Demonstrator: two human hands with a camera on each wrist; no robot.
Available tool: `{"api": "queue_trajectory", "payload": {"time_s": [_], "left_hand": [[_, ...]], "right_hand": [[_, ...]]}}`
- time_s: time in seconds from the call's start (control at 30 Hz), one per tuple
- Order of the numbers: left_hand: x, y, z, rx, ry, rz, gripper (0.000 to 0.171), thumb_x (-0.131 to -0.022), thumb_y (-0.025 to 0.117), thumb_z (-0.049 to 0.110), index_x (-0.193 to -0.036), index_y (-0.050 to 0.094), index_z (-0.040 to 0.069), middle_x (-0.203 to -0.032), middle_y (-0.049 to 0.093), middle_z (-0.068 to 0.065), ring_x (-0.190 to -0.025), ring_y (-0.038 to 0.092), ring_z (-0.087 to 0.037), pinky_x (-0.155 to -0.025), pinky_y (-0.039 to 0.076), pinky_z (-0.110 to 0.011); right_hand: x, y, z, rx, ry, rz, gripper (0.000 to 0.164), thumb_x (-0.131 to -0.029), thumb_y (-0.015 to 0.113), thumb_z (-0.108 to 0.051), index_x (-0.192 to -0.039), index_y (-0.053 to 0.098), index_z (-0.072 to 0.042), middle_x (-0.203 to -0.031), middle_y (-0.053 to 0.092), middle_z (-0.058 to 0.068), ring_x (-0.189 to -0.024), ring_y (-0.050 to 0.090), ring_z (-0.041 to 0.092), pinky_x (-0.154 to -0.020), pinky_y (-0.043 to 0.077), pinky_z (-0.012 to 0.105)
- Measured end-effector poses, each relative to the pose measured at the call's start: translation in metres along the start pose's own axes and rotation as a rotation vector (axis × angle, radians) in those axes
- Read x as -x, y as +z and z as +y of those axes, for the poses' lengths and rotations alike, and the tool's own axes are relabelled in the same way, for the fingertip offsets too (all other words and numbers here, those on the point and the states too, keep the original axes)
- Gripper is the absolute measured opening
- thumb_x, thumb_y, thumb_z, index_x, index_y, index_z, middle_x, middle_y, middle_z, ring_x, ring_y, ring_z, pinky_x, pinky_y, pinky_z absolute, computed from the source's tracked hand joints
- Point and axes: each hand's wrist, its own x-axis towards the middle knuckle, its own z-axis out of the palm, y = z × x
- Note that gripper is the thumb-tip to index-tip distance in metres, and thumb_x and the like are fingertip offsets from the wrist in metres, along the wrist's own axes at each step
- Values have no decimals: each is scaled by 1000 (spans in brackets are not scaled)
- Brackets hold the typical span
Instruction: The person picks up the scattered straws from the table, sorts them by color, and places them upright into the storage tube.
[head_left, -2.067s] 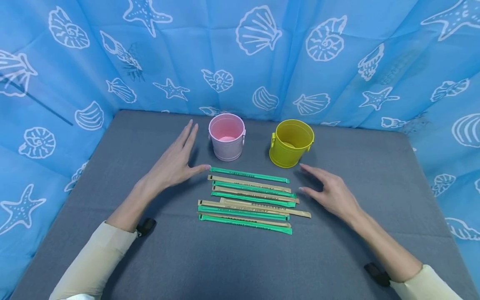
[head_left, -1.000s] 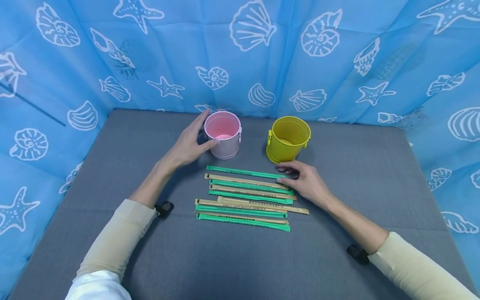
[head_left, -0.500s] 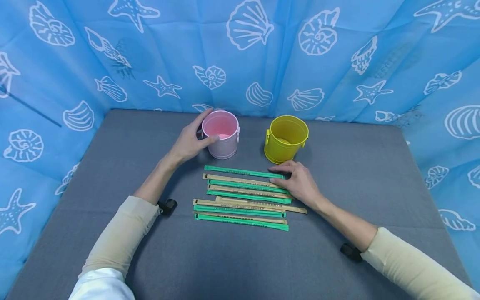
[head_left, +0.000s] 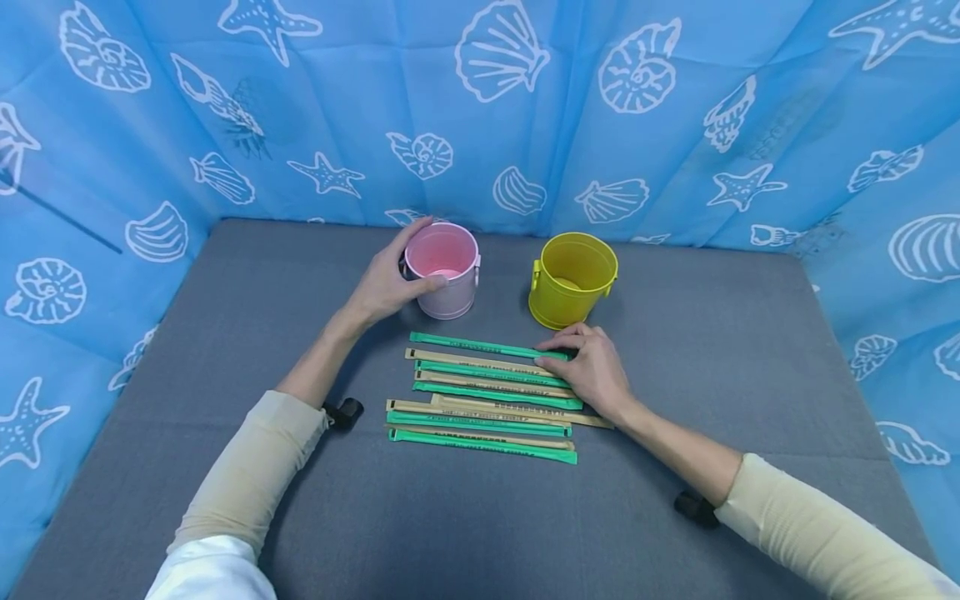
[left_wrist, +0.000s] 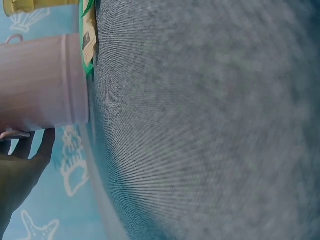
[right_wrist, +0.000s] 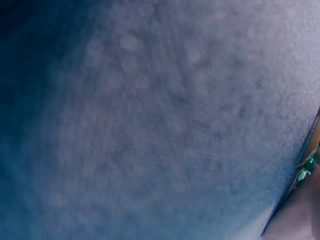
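My left hand (head_left: 384, 282) holds the pink bucket (head_left: 448, 297) from its left side, thumb at the front of the rim and fingers round the back. In the left wrist view, fingers lie against the side of the same bucket (left_wrist: 37, 85). Thumb and fingers of my right hand (head_left: 597, 371) pinch the right end of the farthest green wrapped straw (head_left: 480, 343), which lies in front of both buckets. The right wrist view shows only part of that hand (right_wrist: 297, 215) in the corner, beside a scrap of green.
Several more green and tan wrapped straws (head_left: 480, 431) lie in rows nearer me, some overlapping. A yellow bucket (head_left: 557, 297) stands upright just beyond my right hand. A blue shell-patterned curtain (head_left: 517, 142) hangs behind the grey table (head_left: 465, 525).
The left hand has moved right onto the pink bucket. My right hand has come left to the end of the farthest green straw and now pinches it. The straws have hardly moved.
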Motion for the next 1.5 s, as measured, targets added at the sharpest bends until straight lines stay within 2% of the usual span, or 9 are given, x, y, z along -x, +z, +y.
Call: {"api": "queue_trajectory", "payload": {"time_s": [0.17,0.5,0.73,0.9,1.03,1.13,1.23,1.37,1.5], "left_hand": [[0,-1,-1,13,16,0,90,-80,81,43,-154,33,25,-147,47,-5,-131,47,-22,-107,39,-50],[-2,1,1,17,4,-20,90,-82,80,16,-156,29,17,-148,47,-13,-132,47,-32,-107,38,-55],[7,-2,35,44,14,-32,85,-83,78,11,-153,30,3,-145,45,-24,-132,44,-41,-106,37,-59],[7,-5,41,58,9,-41,87,-82,78,13,-152,30,0,-146,43,-24,-133,43,-41,-108,35,-59],[2,-6,39,66,5,-46,86,-80,78,10,-152,31,0,-145,44,-24,-131,44,-41,-107,37,-58],[0,-6,37,77,10,-54,86,-80,78,8,-152,31,0,-144,45,-25,-130,45,-41,-106,37,-58],[-1,-5,35,89,18,-62,86,-80,78,7,-152,31,-1,-143,45,-25,-129,45,-42,-106,37,-58],[-1,-6,34,98,-1,-73,86,-80,78,6,-152,31,-1,-144,44,-25,-130,44,-42,-106,37,-58],[0,-7,34,117,-19,-80,86,-80,78,5,-152,30,-2,-146,42,-25,-131,43,-42,-107,37,-57]], "right_hand": [[0,0,0,-15,-23,30,11,-84,81,-22,-94,78,-18,-98,69,-2,-91,54,18,-77,41,36],[3,-11,-3,-94,-16,38,5,-86,79,-20,-91,77,-18,-93,71,-4,-82,59,12,-70,46,29],[5,-32,-6,-225,-25,29,7,-89,76,-18,-96,76,-16,-94,71,-2,-76,61,18,-65,48,22],[5,-51,-17,-302,-3,52,14,-91,73,-11,-102,76,-5,-90,73,10,-73,63,18,-62,48,20],[6,-71,-40,-420,-14,83,18,-91,69,-1,-107,71,8,-90,73,17,-79,71,20,-72,56,23],[7,-84,-49,-468,-52,123,18,-91,69,1,-105,70,11,-88,72,17,-79,72,20,-76,57,26],[3,-91,-44,-445,-47,150,17,-90,70,-1,-104,72,8,-87,73,13,-78,72,16,-77,57,25],[-4,-101,-40,-375,16,150,20,-91,73,-13,-105,75,1,-85,75,5,-79,73,14,-77,56,21],[-12,-113,-46,-348,52,140,26,-91,74,-20,-109,75,-2,-85,76,1,-81,73,14,-77,55,20]]}}
